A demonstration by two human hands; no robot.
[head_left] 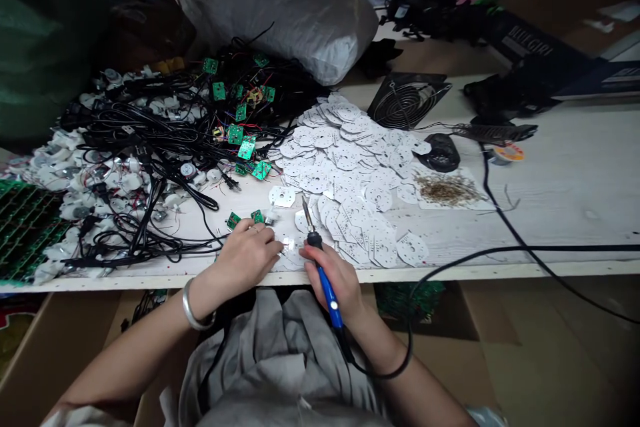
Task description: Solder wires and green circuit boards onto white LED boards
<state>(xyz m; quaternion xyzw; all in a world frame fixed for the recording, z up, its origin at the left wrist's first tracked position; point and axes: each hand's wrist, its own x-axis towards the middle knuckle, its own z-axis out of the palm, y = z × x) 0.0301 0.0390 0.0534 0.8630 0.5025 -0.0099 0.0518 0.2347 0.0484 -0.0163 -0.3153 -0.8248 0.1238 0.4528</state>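
My right hand (331,277) grips a blue soldering iron (327,290), with its metal tip (305,211) pointing away from me over a heap of white star-shaped circuit boards (345,173). My left hand (245,257) lies on the table just left of the tip, its fingertips at a small white piece (287,245). Whether those fingers pinch anything is hidden. Two small green circuit boards (245,218) lie just past my left knuckles. A white hexagonal board (282,196) sits apart, above the gap between my hands.
A tangle of black cables (150,140) with green boards and white parts fills the table's left. To the right are a wire-guarded fan (407,101), a solder spool (506,154), and brown bits on a white sheet (447,188). A black cord crosses the table's front edge (450,269).
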